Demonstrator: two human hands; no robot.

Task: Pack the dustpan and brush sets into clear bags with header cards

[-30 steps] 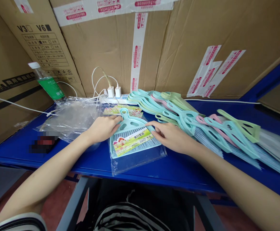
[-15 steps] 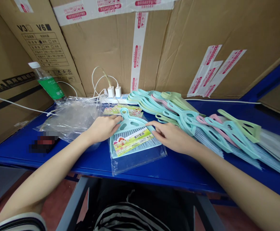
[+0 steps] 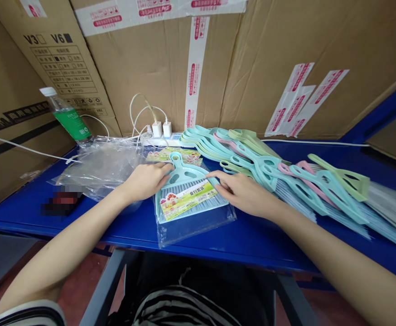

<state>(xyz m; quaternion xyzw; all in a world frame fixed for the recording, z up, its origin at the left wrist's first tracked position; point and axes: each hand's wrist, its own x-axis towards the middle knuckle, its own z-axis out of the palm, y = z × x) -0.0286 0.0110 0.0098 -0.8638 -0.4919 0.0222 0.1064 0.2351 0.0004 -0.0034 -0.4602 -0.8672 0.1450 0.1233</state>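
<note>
Flanking dustpan (image 3: 183, 177), left hand (image 3: 146, 181) and right hand (image 3: 244, 192) curl fingers at its edges; cannot tell if pinching. Bag (image 3: 193, 230) between hands could split if tugged over corner; card (image 3: 186, 200) could skew if jostled.

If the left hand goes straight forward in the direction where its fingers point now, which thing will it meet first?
Most likely the light-blue dustpan, near its handle. The left hand's fingertips seem right at its edge, though contact is unclear.

Packing workspace, blue table (image 3: 252, 240), cardboard sheets (image 3: 143, 63), piled dustpans (image 3: 214, 142) and brushes (image 3: 323, 190)
</note>
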